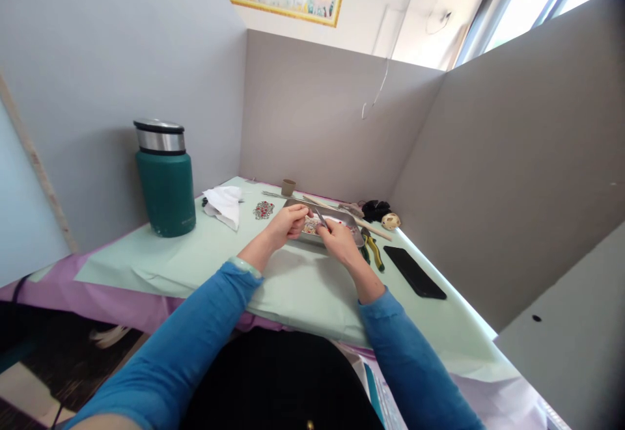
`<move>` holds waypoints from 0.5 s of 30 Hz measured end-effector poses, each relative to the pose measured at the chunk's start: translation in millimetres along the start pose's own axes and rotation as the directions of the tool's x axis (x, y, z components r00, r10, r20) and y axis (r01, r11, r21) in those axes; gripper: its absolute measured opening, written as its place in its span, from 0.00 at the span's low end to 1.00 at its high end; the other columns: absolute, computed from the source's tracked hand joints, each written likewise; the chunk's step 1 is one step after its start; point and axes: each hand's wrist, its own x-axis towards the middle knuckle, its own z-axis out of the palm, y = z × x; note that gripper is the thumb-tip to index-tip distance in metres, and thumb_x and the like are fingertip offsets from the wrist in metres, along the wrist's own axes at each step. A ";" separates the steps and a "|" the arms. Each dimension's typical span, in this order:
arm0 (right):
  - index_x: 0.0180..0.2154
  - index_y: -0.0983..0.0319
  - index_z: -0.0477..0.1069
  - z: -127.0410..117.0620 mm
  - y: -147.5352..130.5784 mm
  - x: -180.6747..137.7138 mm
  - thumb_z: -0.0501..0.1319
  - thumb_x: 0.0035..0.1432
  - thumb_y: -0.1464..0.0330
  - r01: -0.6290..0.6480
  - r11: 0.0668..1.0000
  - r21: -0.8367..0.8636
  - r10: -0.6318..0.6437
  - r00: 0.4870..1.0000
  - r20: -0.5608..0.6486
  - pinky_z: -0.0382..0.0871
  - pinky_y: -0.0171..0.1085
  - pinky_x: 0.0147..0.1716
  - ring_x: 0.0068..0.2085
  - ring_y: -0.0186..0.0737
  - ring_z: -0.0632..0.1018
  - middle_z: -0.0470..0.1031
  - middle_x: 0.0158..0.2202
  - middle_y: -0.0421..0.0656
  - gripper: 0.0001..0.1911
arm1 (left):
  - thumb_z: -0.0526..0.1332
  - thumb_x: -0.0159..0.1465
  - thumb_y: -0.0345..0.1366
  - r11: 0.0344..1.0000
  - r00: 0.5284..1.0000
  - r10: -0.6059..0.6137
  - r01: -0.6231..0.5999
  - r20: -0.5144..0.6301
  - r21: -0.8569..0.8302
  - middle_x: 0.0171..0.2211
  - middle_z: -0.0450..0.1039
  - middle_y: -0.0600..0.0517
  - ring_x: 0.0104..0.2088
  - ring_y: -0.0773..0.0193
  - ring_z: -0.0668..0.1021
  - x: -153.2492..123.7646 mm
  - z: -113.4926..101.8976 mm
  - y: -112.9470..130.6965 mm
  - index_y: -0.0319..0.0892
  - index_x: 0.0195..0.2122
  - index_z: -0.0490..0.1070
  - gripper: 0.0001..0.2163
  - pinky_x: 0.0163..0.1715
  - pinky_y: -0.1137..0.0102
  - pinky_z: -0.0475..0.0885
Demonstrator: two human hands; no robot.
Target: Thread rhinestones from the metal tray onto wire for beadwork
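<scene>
Above the near part of a metal tray (359, 236), both of my hands are close together. My left hand (289, 223) is closed in a pinch near the tray's left side; what sits between its fingertips is too small to make out. A slim pointed metal tool (321, 216) sticks up from my right hand (338, 240), whose fingers are closed around it. Its tip points toward my left fingertips. Small red, white and gold beads (311, 225) lie in the tray, partly hidden by my hands. A pile of silvery and red beaded pieces (263, 210) lies left of the tray.
A green flask (166, 189) stands at the left, beside a crumpled white tissue (224, 205). Behind the tray are a small brown cup (288, 187) and a wooden stick (375, 229). Yellow-green pliers (375, 251) and a black phone (414, 272) lie right. Grey partitions (336, 118) enclose the table.
</scene>
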 end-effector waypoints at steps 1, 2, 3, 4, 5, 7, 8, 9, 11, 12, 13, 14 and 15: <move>0.25 0.61 0.64 0.0 0.2 0.0 0.48 0.55 0.64 0.008 1.000 0.007 -0.008 1.000 -0.003 0.50 0.31 0.23 0.24 0.34 0.64 0.64 0.20 0.37 0.12 | 0.56 0.60 0.39 1.000 0.999 -0.006 0.006 0.031 -0.016 0.13 0.43 0.63 0.12 0.76 0.46 0.3 -1.4 -0.5 0.40 0.32 0.64 0.07 0.11 0.79 0.42; 0.25 0.61 0.64 0.0 0.3 -0.1 0.48 0.55 0.65 0.021 1.000 0.016 -0.021 1.000 -0.004 0.50 0.31 0.24 0.24 0.34 0.64 0.64 0.20 0.37 0.11 | 0.56 0.60 0.39 1.000 0.998 -0.013 0.014 0.059 -0.027 0.13 0.43 0.63 0.12 0.76 0.46 0.7 -2.6 -1.0 0.40 0.32 0.65 0.07 0.11 0.79 0.42; 0.25 0.61 0.63 -0.1 0.3 -0.3 0.49 0.55 0.65 0.035 0.999 0.026 -0.035 0.999 -0.004 0.50 0.31 0.24 0.24 0.33 0.64 0.63 0.20 0.36 0.11 | 0.56 0.60 0.39 0.999 0.996 -0.020 0.023 0.081 -0.034 0.13 0.42 0.63 0.12 0.76 0.46 1.2 -3.7 -1.5 0.40 0.31 0.65 0.07 0.11 0.79 0.42; 0.25 0.61 0.63 -0.1 0.2 -0.6 0.49 0.55 0.65 0.048 0.998 0.036 -0.048 0.999 -0.005 0.51 0.31 0.24 0.24 0.33 0.64 0.63 0.20 0.36 0.11 | 0.56 0.60 0.39 0.999 0.995 -0.026 0.030 0.097 -0.040 0.13 0.42 0.63 0.12 0.76 0.46 1.7 -4.6 -1.8 0.39 0.31 0.65 0.08 0.11 0.79 0.42; 0.25 0.61 0.63 -0.2 0.1 -0.9 0.49 0.55 0.64 0.059 0.997 0.046 -0.059 0.998 -0.004 0.51 0.31 0.24 0.24 0.33 0.64 0.63 0.20 0.36 0.11 | 0.56 0.60 0.39 0.998 0.994 -0.032 0.037 0.107 -0.043 0.13 0.41 0.63 0.12 0.76 0.46 2.1 -5.3 -2.0 0.39 0.31 0.65 0.08 0.11 0.79 0.42; 0.26 0.61 0.64 -0.7 0.2 -1.3 0.50 0.55 0.64 0.077 0.995 0.064 -0.078 0.997 -0.001 0.51 0.31 0.24 0.24 0.33 0.63 0.62 0.20 0.36 0.11 | 0.56 0.60 0.39 0.998 0.992 -0.043 0.048 0.120 -0.044 0.13 0.41 0.63 0.13 0.76 0.46 2.5 -6.0 -1.9 0.39 0.31 0.66 0.08 0.11 0.79 0.42; 0.26 0.61 0.64 -0.9 0.5 -1.5 0.50 0.55 0.64 0.086 0.994 0.071 -0.086 0.996 0.001 0.51 0.31 0.24 0.24 0.33 0.63 0.62 0.20 0.36 0.11 | 0.57 0.60 0.39 0.998 0.991 -0.048 0.054 0.126 -0.041 0.13 0.41 0.63 0.13 0.76 0.46 2.4 -6.2 -1.7 0.39 0.31 0.66 0.08 0.11 0.79 0.42; 0.26 0.61 0.64 -1.2 0.9 -1.6 0.50 0.55 0.64 0.093 0.993 0.076 -0.094 0.996 0.002 0.51 0.31 0.24 0.24 0.32 0.63 0.62 0.20 0.35 0.11 | 0.57 0.60 0.39 0.998 0.990 -0.053 0.058 0.130 -0.037 0.13 0.42 0.63 0.13 0.76 0.46 2.2 -6.2 -1.4 0.39 0.31 0.66 0.08 0.11 0.79 0.42; 0.26 0.61 0.64 -1.8 2.1 -1.7 0.50 0.55 0.64 0.107 0.991 0.080 -0.108 0.994 0.008 0.51 0.31 0.24 0.23 0.32 0.62 0.61 0.20 0.35 0.11 | 0.57 0.59 0.39 0.998 0.989 -0.061 0.065 0.132 -0.023 0.13 0.42 0.63 0.13 0.76 0.46 1.4 -6.0 -0.6 0.38 0.30 0.67 0.08 0.11 0.79 0.42; 0.25 0.61 0.64 -2.1 2.8 -1.8 0.50 0.55 0.64 0.112 0.990 0.080 -0.113 0.994 0.010 0.51 0.31 0.24 0.23 0.32 0.62 0.61 0.19 0.35 0.11 | 0.57 0.59 0.39 0.998 0.990 -0.062 0.064 0.129 -0.013 0.13 0.42 0.63 0.13 0.77 0.46 0.9 -5.7 -0.2 0.38 0.30 0.67 0.09 0.11 0.78 0.42; 0.25 0.61 0.64 -2.3 3.5 -1.9 0.50 0.55 0.63 0.116 0.990 0.081 -0.117 0.993 0.014 0.51 0.31 0.24 0.23 0.32 0.62 0.61 0.19 0.35 0.12 | 0.58 0.59 0.39 0.998 0.991 -0.059 0.060 0.123 -0.002 0.13 0.42 0.63 0.13 0.77 0.46 0.3 -5.3 0.2 0.38 0.30 0.67 0.09 0.11 0.79 0.43; 0.25 0.61 0.64 -2.5 4.1 -2.0 0.50 0.55 0.63 0.120 0.989 0.083 -0.122 0.992 0.018 0.51 0.31 0.24 0.24 0.32 0.63 0.62 0.20 0.36 0.12 | 0.58 0.59 0.40 0.998 0.992 -0.054 0.053 0.113 0.014 0.13 0.42 0.63 0.13 0.77 0.47 -0.3 -4.9 0.6 0.38 0.30 0.66 0.09 0.11 0.79 0.43; 0.25 0.61 0.65 -2.7 4.7 -2.1 0.50 0.55 0.63 0.123 0.989 0.085 -0.125 0.992 0.022 0.51 0.31 0.24 0.24 0.33 0.63 0.63 0.20 0.36 0.12 | 0.58 0.59 0.40 0.999 0.994 -0.046 0.043 0.102 0.031 0.14 0.43 0.63 0.13 0.77 0.47 -0.8 -4.4 1.0 0.38 0.30 0.66 0.09 0.12 0.79 0.43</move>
